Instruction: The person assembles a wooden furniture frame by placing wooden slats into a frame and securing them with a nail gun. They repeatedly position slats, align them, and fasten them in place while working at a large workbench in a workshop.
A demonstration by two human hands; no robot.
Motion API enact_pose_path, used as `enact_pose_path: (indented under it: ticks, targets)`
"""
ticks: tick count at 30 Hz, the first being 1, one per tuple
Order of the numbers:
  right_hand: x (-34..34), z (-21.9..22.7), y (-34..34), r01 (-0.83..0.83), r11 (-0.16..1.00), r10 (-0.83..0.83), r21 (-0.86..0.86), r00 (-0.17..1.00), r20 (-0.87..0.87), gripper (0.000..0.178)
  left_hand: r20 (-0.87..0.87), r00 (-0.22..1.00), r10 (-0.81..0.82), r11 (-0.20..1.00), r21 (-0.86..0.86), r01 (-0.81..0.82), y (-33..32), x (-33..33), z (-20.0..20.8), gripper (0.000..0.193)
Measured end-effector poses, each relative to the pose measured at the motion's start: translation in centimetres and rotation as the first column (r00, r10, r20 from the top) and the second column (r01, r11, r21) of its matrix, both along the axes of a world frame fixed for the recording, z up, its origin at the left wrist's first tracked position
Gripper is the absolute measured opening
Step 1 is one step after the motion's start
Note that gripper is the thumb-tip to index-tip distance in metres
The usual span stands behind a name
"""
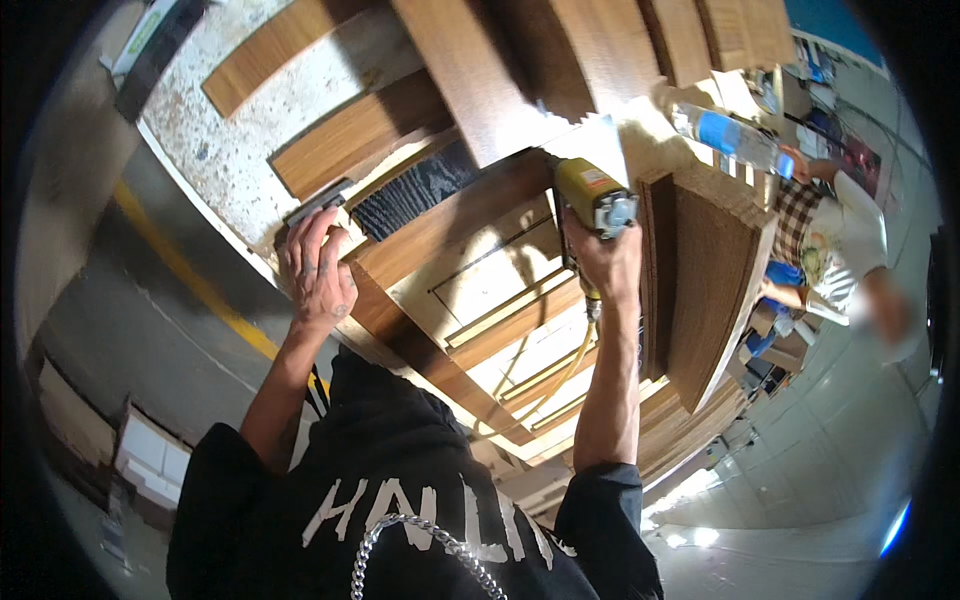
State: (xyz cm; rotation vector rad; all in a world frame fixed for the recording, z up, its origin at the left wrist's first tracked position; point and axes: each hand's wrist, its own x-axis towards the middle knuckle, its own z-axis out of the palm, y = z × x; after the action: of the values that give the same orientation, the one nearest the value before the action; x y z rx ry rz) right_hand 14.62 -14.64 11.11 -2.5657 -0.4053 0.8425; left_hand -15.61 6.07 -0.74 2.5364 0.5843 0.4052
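Tool [584, 183], yellow, at the right end of a brown board [450, 222]: we see the right hand [606, 256] wrapped around its handle, a yellow hose [587, 347] trailing below. The left hand [322, 266] lies, fingers bent, near the board's left end; whether it grasps anything we cannot tell. Between the hands we note a black strip [418, 190]; farther right, a bottle [728, 136] and a co-worker [795, 220].
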Motion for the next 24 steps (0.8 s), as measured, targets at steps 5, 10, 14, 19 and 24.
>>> enact_pose_path:
  ticks: [5, 10, 14, 19, 24]
  targets:
    - [-6.7, 1.6, -4.5, 0.115, 0.993, -0.115, -0.012, 0.991, -0.070, 0.033, 0.019, 1.000, 0.014, 1.000, 0.005, -0.014, -0.3, 0.3, 0.4, 0.043]
    - [-19.9, 5.6, -12.0, 0.491, 0.867, -0.498, -0.082, 0.856, -0.139, 0.044, 0.025, 1.000, -0.003, 1.000, 0.032, 0.002, -0.2, 0.2, 0.2, 0.044]
    - [-29.1, 7.0, -21.7, 0.771, 0.622, -0.780, -0.139, 0.593, -0.202, 0.051, 0.021, 1.000, -0.005, 0.996, 0.089, 0.003, -0.6, 0.3, 0.3, 0.041]
    - [-34.3, 7.3, -37.2, 0.768, 0.635, -0.768, -0.082, 0.639, 0.041, 0.052, 0.086, 0.996, 0.010, 0.992, 0.127, -0.021, -0.4, -0.9, -1.7, 0.038]
    - [-40.0, 4.1, -56.5, 0.919, 0.357, -0.917, -0.167, 0.379, 0.125, 0.039, -0.001, 0.995, -0.104, 0.970, 0.222, 0.102, -1.9, 1.3, -2.6, 0.039]
